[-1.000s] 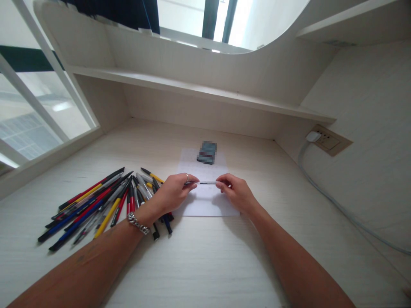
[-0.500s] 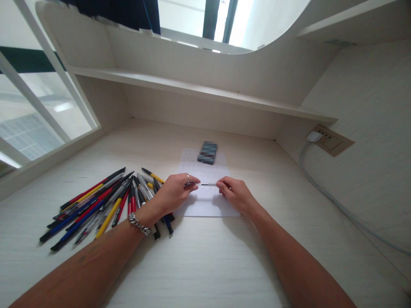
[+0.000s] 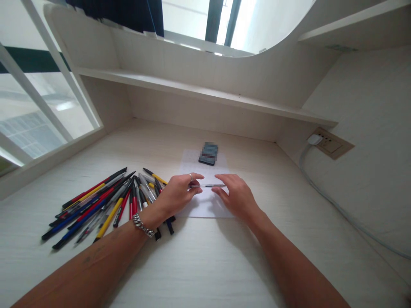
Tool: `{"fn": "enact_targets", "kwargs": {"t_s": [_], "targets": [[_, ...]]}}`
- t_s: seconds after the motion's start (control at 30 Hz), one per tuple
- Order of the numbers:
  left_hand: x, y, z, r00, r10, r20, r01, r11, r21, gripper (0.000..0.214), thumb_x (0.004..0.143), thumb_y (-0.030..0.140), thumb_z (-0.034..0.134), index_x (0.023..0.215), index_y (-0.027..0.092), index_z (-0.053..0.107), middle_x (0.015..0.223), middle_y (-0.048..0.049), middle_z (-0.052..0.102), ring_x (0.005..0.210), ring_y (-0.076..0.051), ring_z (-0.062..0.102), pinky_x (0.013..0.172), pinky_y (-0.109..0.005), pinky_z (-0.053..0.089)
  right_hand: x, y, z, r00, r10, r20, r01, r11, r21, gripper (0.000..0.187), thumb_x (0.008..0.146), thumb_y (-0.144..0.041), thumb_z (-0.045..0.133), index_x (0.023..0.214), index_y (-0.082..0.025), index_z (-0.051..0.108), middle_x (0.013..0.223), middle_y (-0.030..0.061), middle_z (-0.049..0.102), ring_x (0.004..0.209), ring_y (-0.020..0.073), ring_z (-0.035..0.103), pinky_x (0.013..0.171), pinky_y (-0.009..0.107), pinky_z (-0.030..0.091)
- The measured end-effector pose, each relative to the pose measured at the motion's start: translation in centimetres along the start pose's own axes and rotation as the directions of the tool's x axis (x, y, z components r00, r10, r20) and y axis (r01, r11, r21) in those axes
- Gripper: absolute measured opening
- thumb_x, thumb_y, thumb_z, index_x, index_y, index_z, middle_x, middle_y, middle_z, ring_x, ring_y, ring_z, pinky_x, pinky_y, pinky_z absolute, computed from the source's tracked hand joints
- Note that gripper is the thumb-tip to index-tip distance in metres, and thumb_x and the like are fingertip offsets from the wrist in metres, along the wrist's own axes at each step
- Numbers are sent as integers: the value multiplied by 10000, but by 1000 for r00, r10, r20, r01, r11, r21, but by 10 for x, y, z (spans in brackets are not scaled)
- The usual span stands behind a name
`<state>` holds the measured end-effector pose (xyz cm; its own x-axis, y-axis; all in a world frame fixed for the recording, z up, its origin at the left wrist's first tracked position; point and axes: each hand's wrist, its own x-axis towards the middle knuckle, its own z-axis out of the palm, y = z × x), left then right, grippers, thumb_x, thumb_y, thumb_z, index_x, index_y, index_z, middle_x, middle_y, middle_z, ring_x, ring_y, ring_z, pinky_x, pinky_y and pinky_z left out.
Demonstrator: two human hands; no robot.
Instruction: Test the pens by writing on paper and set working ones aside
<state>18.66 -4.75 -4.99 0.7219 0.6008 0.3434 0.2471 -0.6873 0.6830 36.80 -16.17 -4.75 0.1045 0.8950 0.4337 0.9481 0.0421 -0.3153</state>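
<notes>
Your left hand point(image 3: 176, 196) pinches the end of a slim clear pen point(image 3: 208, 185) over a white paper sheet point(image 3: 205, 207), centre frame; your right hand point(image 3: 237, 199) rests open beside its tip, fingers not gripping.

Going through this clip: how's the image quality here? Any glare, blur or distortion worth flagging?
In the head view, the window is washed out by glare; the wide lens stretches the left forearm toward the frame edge; the dark object on the paper is pixelated; the pen in the left hand looks fairly sharp; and a soft shadow falls beside the right hand.
</notes>
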Motion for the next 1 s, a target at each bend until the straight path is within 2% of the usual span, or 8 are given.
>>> {"fn": "enact_targets", "kwargs": {"t_s": [0.2,0.33,0.37,0.47,0.57,0.63,0.77,1.0], "targets": [[-2,6,0,1000,12,-22,-14,993,-117,349,772,250,713,1108,220,624,930,-12,747,864,-172,704,825,-290,540,-5,-23,6,992,-100,78,90,988,129,389,917,-166,482,1302,-213,506,1078,107,686,960,241,628,836,377,478],[2,2,-11,998,-34,-57,29,995,-92,405,733,234,735,1121,191,625,996,-39,733,861,-174,692,822,-306,551,0,-7,-4,999,28,-19,-19,923,385,274,902,-165,457,1130,-206,605,983,89,654,875,202,609,794,340,475],[3,-1,-14,997,-49,-59,45,997,-70,364,744,211,712,1099,184,638,1008,-43,731,862,-172,689,828,-307,550,2,-2,-7,993,116,-28,-85,855,512,239,890,-190,481,1093,-201,606,896,67,641,815,188,603,754,323,478],[5,-10,-21,993,-112,-50,113,993,27,293,763,164,647,1056,171,664,1027,-50,730,878,-176,686,860,-311,537,8,13,-18,935,353,27,-198,456,868,201,820,-307,607,992,-206,594,697,-9,547,628,139,538,604,266,448],[6,-16,-25,989,-146,5,144,980,138,292,775,167,606,1057,168,677,1055,-60,728,921,-192,681,872,-310,526,13,20,-27,882,430,192,-240,59,969,347,785,-535,629,797,-189,623,642,-19,496,516,97,451,510,244,386],[7,-19,-26,990,-138,34,129,972,196,299,780,182,589,1065,170,682,1067,-64,727,952,-205,674,889,-318,516,14,23,-31,861,431,270,-249,-107,963,532,778,-688,539,629,-181,593,553,-25,440,446,83,381,462,246,346],[7,-26,-27,993,-94,64,75,963,258,320,797,198,548,1086,177,684,1105,-73,711,1025,-225,649,943,-347,483,14,28,-35,840,443,313,-218,-253,943,549,822,-621,481,500,-181,543,441,-44,327,374,72,269,396,232,234],[6,-32,-29,987,-92,133,56,967,248,352,804,265,550,1128,208,673,1168,-72,687,1084,-227,625,965,-343,465,14,32,-35,832,470,296,-162,-306,938,520,805,-600,493,517,-176,577,418,-61,290,359,62,214,383,218,168]]}}
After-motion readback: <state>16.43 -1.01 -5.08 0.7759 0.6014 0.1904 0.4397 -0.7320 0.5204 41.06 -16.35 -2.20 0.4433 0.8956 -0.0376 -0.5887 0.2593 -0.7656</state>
